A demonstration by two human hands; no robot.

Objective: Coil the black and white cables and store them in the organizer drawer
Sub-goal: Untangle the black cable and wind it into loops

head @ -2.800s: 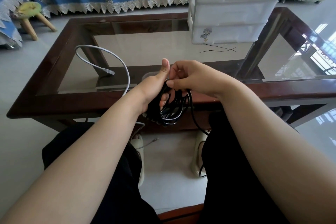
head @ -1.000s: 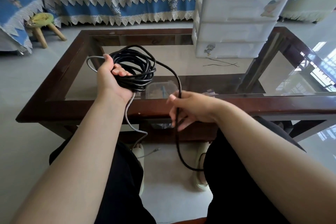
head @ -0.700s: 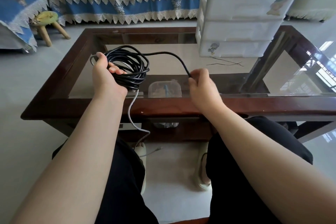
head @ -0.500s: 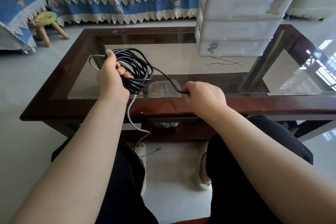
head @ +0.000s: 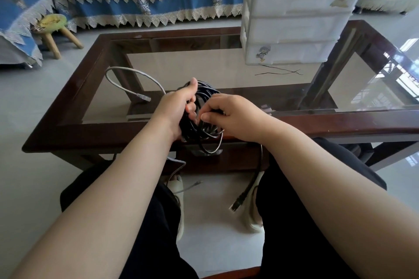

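Left hand (head: 175, 106) grips the coiled black cable (head: 201, 120) over the near edge of the bench (head: 108, 129). Right hand (head: 233, 115) pinches a strand at the coil. The plug end (head: 238, 201) hangs free near the floor. White cable (head: 136, 72) lies uncoiled on the bench; drawer unit (head: 292, 29) sits far right. Risk: loose loops could slip and unravel if the grip eases; the dangling tail may snag.

The right hand (head: 233, 118) has moved in from the table edge to meet the left hand (head: 176, 106) at the black cable (head: 201, 127) coil, apparently pinching a strand. The coil now sits lower, and the cable's plug (head: 235, 205) dangles between the knees.
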